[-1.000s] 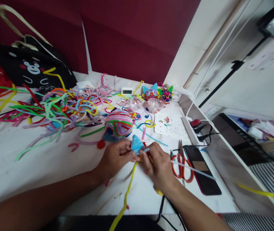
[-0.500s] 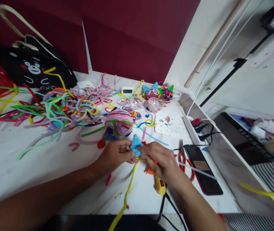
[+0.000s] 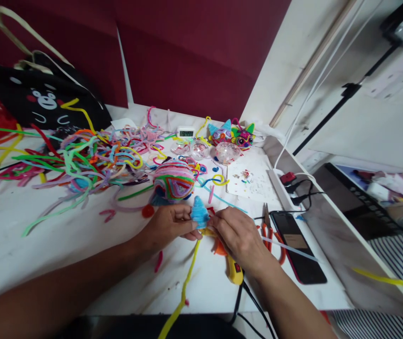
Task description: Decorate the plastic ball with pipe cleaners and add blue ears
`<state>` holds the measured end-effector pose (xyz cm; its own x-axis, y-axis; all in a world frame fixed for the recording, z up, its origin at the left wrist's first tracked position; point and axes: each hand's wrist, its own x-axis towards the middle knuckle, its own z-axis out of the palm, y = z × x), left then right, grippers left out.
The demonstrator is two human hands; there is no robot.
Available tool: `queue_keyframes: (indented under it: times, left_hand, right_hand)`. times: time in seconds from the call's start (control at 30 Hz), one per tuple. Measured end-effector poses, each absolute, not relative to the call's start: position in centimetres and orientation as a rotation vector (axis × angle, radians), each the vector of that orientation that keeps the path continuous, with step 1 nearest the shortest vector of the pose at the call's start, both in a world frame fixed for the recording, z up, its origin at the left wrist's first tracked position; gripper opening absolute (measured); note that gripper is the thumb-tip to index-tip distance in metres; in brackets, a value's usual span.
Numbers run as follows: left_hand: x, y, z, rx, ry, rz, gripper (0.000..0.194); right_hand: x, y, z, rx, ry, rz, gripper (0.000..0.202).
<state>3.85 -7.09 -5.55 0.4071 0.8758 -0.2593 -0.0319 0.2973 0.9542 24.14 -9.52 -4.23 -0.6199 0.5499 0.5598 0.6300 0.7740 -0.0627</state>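
Note:
Between my two hands is a light-blue cone-shaped piece [image 3: 199,214] of coiled pipe cleaner, its tip pointing up. My left hand [image 3: 168,223] pinches its left side, thumb and fingers closed. My right hand [image 3: 238,235] is closed at its lower right edge, the fingertips on it. A yellow pipe cleaner [image 3: 187,285] runs from below the blue piece toward the table's front edge. Just beyond my hands sits a round ball [image 3: 174,181] wrapped in striped pipe cleaners. Under my right hand lies a yellow-handled corded tool [image 3: 234,270], partly hidden.
A tangled heap of pipe cleaners [image 3: 91,155] covers the left. Two finished cat-like heads [image 3: 221,134], a small digital clock [image 3: 186,132] and clear plastic balls [image 3: 227,153] stand behind. Orange-handled pliers [image 3: 267,231], a phone [image 3: 298,247] and a power strip [image 3: 282,189] are at right.
The blue piece has turned a little, so its broad face shows more. My right fingers have shifted from its front to its right edge. The left hand keeps its pinch.

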Motion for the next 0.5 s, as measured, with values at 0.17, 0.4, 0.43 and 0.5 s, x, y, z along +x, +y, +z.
queue_keyframes:
  times: [0.17,0.4,0.43,0.5]
  left_hand:
    - [3.9,-7.3,-5.4,1.125,0.932,0.775,0.023]
    - [3.7,-7.1,-6.1,1.134,0.92,0.811,0.028]
    - [3.6,-7.0,-6.2,1.123,0.911,0.818,0.029]
    - [3.6,-6.9,-6.4,1.104,0.888,0.822,0.033]
  right_hand:
    - [23.5,-9.7,-5.2,-0.974,-2.261,-0.146,0.011]
    - [22.9,-9.9,-5.1,-0.999,-2.102,0.177,0.007]
    - [23.0,-9.9,-5.1,-1.006,-2.084,0.247,0.006]
    - [23.2,-9.8,-5.1,-1.028,-2.055,0.335,0.006]
